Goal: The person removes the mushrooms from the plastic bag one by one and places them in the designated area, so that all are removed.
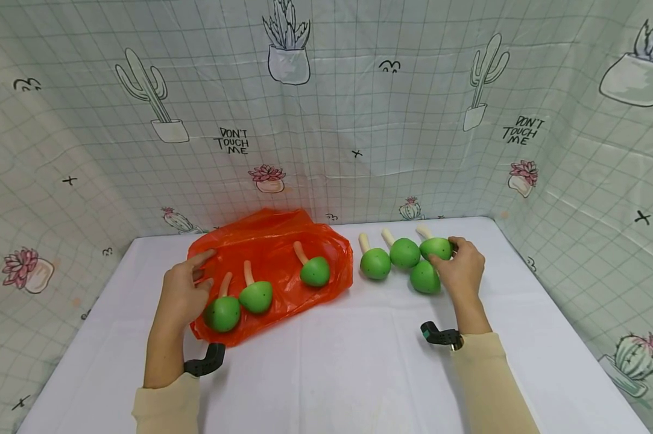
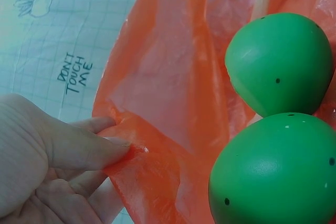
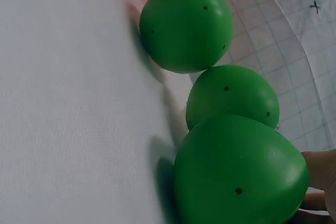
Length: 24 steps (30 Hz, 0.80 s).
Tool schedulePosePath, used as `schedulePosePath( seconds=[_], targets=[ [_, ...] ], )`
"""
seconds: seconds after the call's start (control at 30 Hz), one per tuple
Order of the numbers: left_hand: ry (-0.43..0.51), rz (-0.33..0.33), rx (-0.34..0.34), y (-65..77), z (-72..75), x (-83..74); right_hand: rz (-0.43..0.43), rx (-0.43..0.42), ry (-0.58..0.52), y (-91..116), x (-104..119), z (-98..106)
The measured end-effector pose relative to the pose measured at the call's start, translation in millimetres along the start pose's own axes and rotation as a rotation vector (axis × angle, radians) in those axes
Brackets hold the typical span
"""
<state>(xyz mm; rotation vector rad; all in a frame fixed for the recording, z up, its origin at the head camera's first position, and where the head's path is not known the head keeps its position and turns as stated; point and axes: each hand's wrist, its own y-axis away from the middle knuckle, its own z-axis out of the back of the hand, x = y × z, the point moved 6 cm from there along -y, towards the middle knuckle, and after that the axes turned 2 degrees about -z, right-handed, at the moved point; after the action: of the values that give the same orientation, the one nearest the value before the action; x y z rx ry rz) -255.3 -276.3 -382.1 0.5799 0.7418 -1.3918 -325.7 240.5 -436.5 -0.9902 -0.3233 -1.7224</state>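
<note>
Fingers (image 2: 97,124), bag (image 2: 163,82), "DON'T TOUCH ME" backdrop (image 2: 63,40)

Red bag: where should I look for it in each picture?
Head: the red bag lies left of centre, under three mushrooms.
Left wrist: centre to right, its edge pinched by the left hand.
Right wrist: just a sliver at the top.
Shared landmark: grid cloth, seen in all three.

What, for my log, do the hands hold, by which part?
Left hand: crumpled red plastic bag, by its edge. Right hand: apparently the rightmost rounded green mushroom, by its cap.
</note>
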Motion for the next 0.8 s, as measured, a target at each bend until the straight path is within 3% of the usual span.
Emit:
schedulePosePath(
  seconds=[0.8],
  targets=[
    [-0.002,0.011,0.012,-1.0,-0.1,0.7,-0.033,0.089,0.052,-1.7,-4.7,-3.7]
  ],
)
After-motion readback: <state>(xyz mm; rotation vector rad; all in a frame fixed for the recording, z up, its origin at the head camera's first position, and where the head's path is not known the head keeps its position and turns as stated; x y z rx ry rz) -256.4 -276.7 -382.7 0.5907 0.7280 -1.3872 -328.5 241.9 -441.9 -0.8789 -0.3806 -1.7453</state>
